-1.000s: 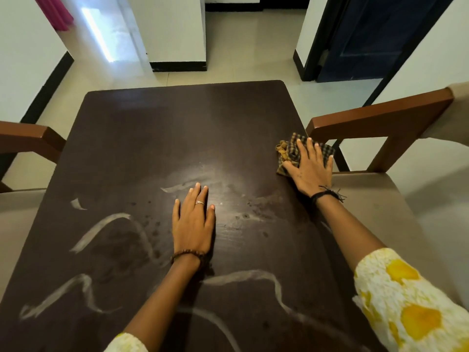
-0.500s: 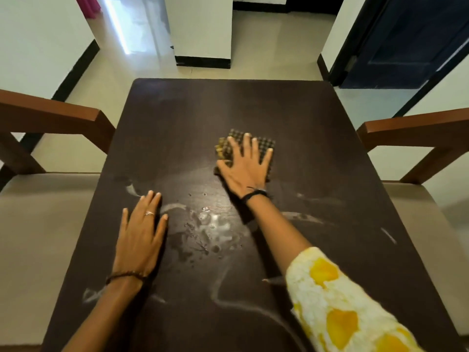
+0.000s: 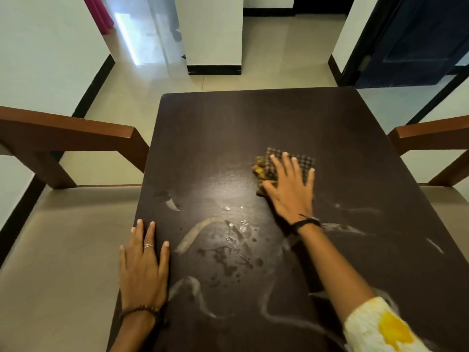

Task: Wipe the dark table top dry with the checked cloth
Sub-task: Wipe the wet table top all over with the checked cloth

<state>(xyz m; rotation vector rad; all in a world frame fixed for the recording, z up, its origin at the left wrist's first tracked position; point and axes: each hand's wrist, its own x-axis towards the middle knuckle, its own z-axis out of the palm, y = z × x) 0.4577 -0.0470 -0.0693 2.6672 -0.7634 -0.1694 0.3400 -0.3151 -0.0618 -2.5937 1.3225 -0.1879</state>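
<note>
Presently, right hand (image 3: 291,191) lay flat, fingers spread, pressing the checked cloth (image 3: 285,165) onto the table (image 3: 253,123); left hand (image 3: 143,269) rested open at the table's left edge.

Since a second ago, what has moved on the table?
The right hand slid the checked cloth from the table's right edge in toward the middle. The left hand shifted from mid-table to the left edge. Both stay pressed flat; wet streaks remain.

table top (image 3: 253,128) dark brown | cloth (image 3: 302,162) checked brown-yellow | sleeve (image 3: 380,326) white-yellow
</note>
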